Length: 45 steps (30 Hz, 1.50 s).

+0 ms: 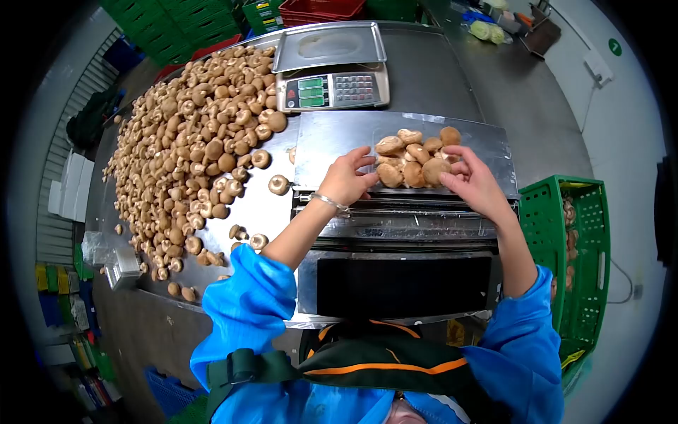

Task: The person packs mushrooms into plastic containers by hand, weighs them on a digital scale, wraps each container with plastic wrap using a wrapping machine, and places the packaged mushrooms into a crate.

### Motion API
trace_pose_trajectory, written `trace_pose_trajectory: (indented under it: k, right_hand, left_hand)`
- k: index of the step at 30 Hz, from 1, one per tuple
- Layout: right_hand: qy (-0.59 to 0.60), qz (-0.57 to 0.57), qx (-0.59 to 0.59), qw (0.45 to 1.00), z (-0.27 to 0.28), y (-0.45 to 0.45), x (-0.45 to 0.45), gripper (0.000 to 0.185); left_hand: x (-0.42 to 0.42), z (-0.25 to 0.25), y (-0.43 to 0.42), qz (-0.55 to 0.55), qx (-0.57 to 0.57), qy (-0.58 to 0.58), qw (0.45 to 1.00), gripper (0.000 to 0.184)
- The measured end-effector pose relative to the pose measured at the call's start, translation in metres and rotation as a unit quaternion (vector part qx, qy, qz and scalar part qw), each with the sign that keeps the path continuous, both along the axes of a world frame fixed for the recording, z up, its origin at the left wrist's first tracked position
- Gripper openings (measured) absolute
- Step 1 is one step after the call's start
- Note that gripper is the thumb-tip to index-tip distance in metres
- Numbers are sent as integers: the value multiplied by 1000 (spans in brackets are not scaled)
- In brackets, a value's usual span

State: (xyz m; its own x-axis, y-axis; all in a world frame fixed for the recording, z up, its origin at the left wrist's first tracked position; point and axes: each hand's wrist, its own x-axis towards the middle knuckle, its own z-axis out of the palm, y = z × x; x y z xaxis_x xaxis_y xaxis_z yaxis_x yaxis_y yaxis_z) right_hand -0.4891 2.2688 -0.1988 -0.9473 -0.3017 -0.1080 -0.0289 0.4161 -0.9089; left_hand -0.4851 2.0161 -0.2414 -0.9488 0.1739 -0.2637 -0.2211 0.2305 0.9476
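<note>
A cluster of brown shiitake mushrooms [413, 161] lies on the metal top of a wrapping machine [325, 141], caps and pale undersides both showing. Whether a clear tray sits under them I cannot make out. At the cluster's left side is my left hand [347, 177], its fingers apart and curved toward the mushrooms. My right hand [477, 182] reaches round the right side, with thumb and forefinger spread and the thumb against a round cap [436, 171]. Neither hand lifts a mushroom. A bracelet [332, 203] circles my left wrist.
A large heap of loose mushrooms [191, 141] covers the table's left part. Behind the machine stands a scale [332, 88] with a metal pan. At right is a green crate [583, 283] with packed mushrooms. A dark panel [402, 286] fronts the machine. Stacked trays [121, 267] sit at the left edge.
</note>
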Motion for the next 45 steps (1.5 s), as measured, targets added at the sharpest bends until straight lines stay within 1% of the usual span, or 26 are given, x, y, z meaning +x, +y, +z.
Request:
trace_pose_trajectory:
  k: [5, 9, 10, 11, 12, 13, 15, 18, 20, 21, 23, 25, 26, 28, 29, 30, 32, 34, 36, 37, 38, 39, 40, 41, 44, 45]
  right_hand:
    - [312, -24, 235, 920, -33, 10, 9, 55]
    - [224, -98, 132, 961, -27, 10, 31, 63]
    - [217, -137, 96, 962, -18, 11, 38, 55]
    - [210, -168, 129, 955, -21, 27, 45, 44]
    - [208, -200, 160, 944, -23, 48, 50, 35]
    - [203, -196, 277, 919, -29, 66, 61, 30]
    - [190, -164, 497, 831, -48, 91, 81, 28]
    - [227, -174, 487, 825, -54, 69, 87, 37]
    - [261, -126, 500, 816, -58, 60, 76, 36]
    - [206, -137, 415, 875, -61, 60, 70, 32]
    - [64, -161, 227, 958, -59, 65, 70, 26]
    - [-111, -180, 18, 977, -37, 74, 91, 22]
    - [-204, -211, -126, 948, -24, 81, 105, 22]
    - [-324, -235, -413, 818, -23, 101, 138, 23]
    - [-363, -198, -497, 763, -22, 107, 151, 23]
    - [-380, -133, -589, 701, -14, 108, 155, 23]
    - [-373, 88, -736, 557, 12, 107, 139, 19]
    - [-366, 94, -913, 155, 18, 139, 99, 20]
    - [-149, 38, -792, 590, 58, 106, 17, 18]
    - [-60, -19, -669, 741, 77, 90, -24, 17]
    - [3, -182, -610, 771, 96, 39, -54, 16]
    - [63, -42, -558, 826, 53, 47, -105, 13]
    - [209, -37, -287, 934, 22, 34, -123, 13]
    - [357, -66, -3, 932, -9, 20, -141, 13]
    - [-45, -19, -1, 999, -51, 2, -138, 26]
    - [-90, 21, -59, 994, -47, 6, -130, 26]
  left_hand:
    - [3, 8, -1, -18, -63, 13, 998, 63]
    - [57, 23, -4, 70, -167, 142, 973, 58]
    - [73, 16, -14, 105, -233, 232, 939, 52]
    - [92, 17, -22, 133, -283, 308, 898, 44]
    - [104, 11, -34, 125, -434, 347, 822, 36]
    - [115, 14, -37, 116, -521, 305, 788, 31]
    - [121, 4, -37, 93, -563, 274, 774, 26]
    - [112, -8, -20, 106, -563, 299, 763, 32]
    - [100, -11, -9, 72, -553, 236, 796, 38]
    - [93, -16, -7, 82, -544, 293, 782, 33]
    - [87, -14, -13, 89, -406, 198, 888, 28]
    - [89, -5, -34, 80, -209, 128, 966, 27]
    - [98, 10, -50, 81, -38, -74, 993, 27]
    - [132, 30, -62, 128, 165, -230, 951, 22]
    - [150, 9, -74, 95, 460, -328, 820, 25]
    - [162, 17, -64, 72, 613, -350, 705, 29]
    - [155, 53, -50, -52, 673, -263, 690, 30]
    - [112, 95, -41, -82, 648, -70, 754, 31]
    - [48, 138, -20, 25, 534, 115, 837, 33]
    - [7, 138, -12, 63, 472, 177, 861, 38]
    - [-52, 98, -24, -35, 465, 270, 843, 38]
    - [-84, 69, -13, 39, 349, 284, 892, 36]
    - [-99, 53, -3, 99, 100, 294, 945, 35]
    - [-111, 24, -2, 52, 23, 273, 960, 35]
    - [-109, -28, 6, -69, -89, 238, 965, 36]
    - [-102, -26, 5, -76, -28, 174, 981, 36]
